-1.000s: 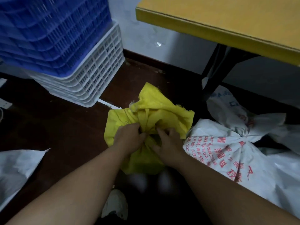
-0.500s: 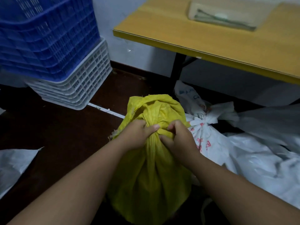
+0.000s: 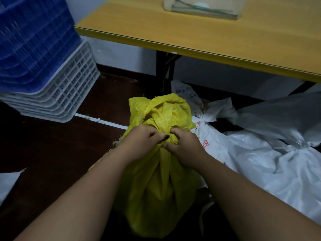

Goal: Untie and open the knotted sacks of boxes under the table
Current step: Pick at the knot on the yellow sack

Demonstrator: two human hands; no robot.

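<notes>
- Yellow sack [image 3: 156, 185] stands on the floor in front of the table [image 3: 217, 35].
- Left hand [image 3: 141, 142] and right hand [image 3: 184, 145] both pinch its knot [image 3: 171, 136], close together.
- White sacks [image 3: 260, 159] lie under the table.

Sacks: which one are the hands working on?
The yellow sack; left hand and right hand grip its knot. The white sacks lie untouched beside it.

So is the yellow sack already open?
No, the yellow sack is bunched shut at its knot, which both hands grip, left hand and right hand.
</notes>
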